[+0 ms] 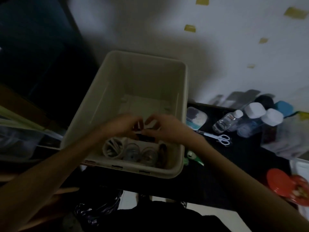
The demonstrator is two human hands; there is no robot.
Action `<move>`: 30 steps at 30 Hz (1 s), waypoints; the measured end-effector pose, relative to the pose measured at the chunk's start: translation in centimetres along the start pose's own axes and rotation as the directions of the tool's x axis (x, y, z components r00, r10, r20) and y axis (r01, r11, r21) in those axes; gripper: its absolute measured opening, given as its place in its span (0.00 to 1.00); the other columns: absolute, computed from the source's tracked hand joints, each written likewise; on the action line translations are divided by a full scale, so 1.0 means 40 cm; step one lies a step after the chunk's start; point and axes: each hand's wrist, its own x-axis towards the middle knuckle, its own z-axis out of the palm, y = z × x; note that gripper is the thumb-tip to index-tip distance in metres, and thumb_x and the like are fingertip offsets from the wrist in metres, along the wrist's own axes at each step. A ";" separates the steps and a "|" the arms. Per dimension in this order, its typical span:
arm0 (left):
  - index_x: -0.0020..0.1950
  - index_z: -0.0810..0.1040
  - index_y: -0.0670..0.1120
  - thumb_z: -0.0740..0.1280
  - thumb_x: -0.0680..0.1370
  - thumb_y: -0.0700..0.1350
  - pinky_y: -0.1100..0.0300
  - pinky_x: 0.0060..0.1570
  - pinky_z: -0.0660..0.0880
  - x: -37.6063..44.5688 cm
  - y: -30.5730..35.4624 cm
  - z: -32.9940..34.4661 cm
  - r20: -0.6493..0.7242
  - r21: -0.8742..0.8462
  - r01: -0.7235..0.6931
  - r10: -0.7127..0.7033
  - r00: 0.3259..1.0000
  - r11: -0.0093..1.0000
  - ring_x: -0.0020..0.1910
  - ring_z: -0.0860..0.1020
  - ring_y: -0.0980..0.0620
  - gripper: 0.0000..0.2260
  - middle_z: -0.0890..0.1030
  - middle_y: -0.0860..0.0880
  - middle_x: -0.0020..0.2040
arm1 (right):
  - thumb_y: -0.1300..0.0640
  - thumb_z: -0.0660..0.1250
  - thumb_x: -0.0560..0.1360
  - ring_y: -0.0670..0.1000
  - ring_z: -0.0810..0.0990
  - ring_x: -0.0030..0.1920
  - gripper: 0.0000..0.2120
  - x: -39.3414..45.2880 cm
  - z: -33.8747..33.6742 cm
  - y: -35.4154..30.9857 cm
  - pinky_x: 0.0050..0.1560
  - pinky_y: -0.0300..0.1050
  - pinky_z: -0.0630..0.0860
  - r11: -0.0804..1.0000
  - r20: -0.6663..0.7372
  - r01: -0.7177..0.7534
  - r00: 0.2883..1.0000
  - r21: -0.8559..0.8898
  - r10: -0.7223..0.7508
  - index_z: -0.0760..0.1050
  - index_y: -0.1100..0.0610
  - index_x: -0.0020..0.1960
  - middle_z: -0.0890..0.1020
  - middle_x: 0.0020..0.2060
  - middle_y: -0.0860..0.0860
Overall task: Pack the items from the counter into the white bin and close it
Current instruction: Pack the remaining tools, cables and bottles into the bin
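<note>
Left hand (123, 125) and right hand (164, 127): both over the white bin (107, 91), fingers curled, meeting on a small pale item (148, 125) pinched between them above the bin's near half; blur hides what it is and exactly which fingers grip it. Handling, by appearance: light, thin, probably card or packet, likely to bend, best held at its edges with fingertips. Pose: both forearms reach in over the bin's near rim, wrists level, knuckles up. Inside the bin, below the hands: a round tub of sticks (112, 149), clear round containers (141, 153), a dark flat piece (147, 137), all against the near wall. On the black desk (242, 153), right of the bin: scissors (217, 137), a clear bottle (226, 122), two white-capped jars (263, 114), a lidded box (195, 118) touching or just beside the bin wall, a green object (194, 159) at the bin's near right corner. No lid in view.
</note>
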 end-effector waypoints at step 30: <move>0.68 0.70 0.46 0.70 0.74 0.43 0.51 0.58 0.73 0.273 0.431 0.673 -0.270 -0.233 0.201 -0.262 0.927 0.951 0.63 0.70 0.44 0.23 0.69 0.47 0.66 | 0.50 0.75 0.68 0.55 0.77 0.51 0.18 -0.126 0.253 0.771 0.50 0.51 0.76 0.967 -0.423 -0.250 0.871 0.058 0.250 0.74 0.50 0.54 0.77 0.52 0.51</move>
